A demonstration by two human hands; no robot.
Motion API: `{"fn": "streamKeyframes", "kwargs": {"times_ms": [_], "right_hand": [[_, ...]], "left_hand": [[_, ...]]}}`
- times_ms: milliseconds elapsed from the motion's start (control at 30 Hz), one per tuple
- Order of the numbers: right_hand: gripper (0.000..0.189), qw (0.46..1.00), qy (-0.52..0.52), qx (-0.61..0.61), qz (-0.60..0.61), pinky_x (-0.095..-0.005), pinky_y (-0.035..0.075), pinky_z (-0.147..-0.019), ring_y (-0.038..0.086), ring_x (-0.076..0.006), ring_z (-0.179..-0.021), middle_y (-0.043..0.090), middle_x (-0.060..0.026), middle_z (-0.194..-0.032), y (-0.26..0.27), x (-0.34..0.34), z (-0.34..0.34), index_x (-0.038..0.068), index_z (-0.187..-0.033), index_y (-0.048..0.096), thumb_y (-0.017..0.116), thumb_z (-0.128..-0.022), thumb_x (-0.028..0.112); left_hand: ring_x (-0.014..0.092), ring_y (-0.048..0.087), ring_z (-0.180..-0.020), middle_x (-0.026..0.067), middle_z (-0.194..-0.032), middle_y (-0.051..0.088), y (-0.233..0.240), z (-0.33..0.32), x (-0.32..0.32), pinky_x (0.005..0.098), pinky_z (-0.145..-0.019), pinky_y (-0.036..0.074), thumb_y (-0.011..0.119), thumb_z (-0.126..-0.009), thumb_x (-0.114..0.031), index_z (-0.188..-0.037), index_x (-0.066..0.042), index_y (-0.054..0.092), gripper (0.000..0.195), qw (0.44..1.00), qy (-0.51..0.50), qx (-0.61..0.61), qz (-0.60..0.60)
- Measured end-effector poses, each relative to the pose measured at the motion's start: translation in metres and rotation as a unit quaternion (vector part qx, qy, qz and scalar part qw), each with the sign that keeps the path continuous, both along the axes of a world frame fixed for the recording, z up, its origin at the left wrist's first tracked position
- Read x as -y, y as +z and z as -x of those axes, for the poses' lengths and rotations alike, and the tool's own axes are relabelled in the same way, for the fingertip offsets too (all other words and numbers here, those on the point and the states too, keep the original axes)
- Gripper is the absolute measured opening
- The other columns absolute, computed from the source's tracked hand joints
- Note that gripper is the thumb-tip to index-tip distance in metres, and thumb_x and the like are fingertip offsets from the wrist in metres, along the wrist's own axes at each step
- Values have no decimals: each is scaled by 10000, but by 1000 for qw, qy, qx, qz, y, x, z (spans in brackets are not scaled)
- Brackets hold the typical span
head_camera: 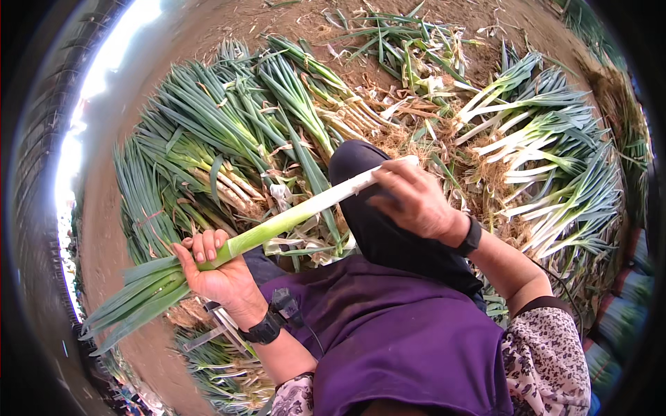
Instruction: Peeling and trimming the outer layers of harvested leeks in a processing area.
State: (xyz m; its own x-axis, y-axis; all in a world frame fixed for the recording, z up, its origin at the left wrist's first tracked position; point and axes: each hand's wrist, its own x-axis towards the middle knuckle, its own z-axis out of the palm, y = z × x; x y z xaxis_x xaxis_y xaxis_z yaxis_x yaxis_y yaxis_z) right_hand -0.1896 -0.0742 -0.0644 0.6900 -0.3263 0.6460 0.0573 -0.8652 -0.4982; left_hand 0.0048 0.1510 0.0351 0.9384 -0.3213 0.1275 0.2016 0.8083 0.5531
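A long leek (291,217) lies slantwise across my lap, its white end at the upper right and its green leaves at the lower left. My left hand (218,275) grips it where the pale shaft meets the leaves. Around the white end curl the fingers of my right hand (413,195), slightly blurred and partly hiding that end. The shaft looks smooth and pale. Beneath the right hand is my raised knee (359,161) in dark trousers.
Untrimmed leeks (208,114) with brownish bases are heaped ahead and to the left. White-stemmed leeks (551,151) with roots lie in a row at right. Leaf scraps (416,52) litter the soil (234,23). More leeks (229,369) lie at lower left, by a metal frame (229,327).
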Motion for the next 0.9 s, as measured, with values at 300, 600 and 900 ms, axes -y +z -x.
{"fn": "streamKeyframes", "kwargs": {"times_ms": [300, 600, 900], "right_hand": [[148, 989, 141, 40, -7, -328, 494, -642, 596, -232, -757, 576, -62, -864, 16, 15, -30, 76, -923, 656, 674, -777, 94], [150, 996, 68, -45, 30, -344, 499, -630, 576, -260, -751, 551, -102, -867, -20, 5, -32, 16, -849, 586, 645, -711, 3], [106, 851, -252, -64, -457, -274, 456, -504, 556, -142, -555, 585, -124, -630, -66, 75, 46, -23, -717, 568, 620, -780, 44]], "left_hand": [[119, 421, -649, -4, -671, 437, 3, -1, 4, 291, -694, 397, 579, -896, -128, -814, -68, 476, 144, 996, 37, -25, -78], [126, 411, -639, 3, -666, 423, 7, 2, 10, 290, -676, 383, 570, -892, -103, -813, -48, 474, 136, 997, 27, -21, -66], [117, 364, -594, -7, -618, 377, 9, 6, 2, 267, -611, 335, 549, -910, -138, -837, -32, 462, 155, 998, 27, -1, -54]]}}
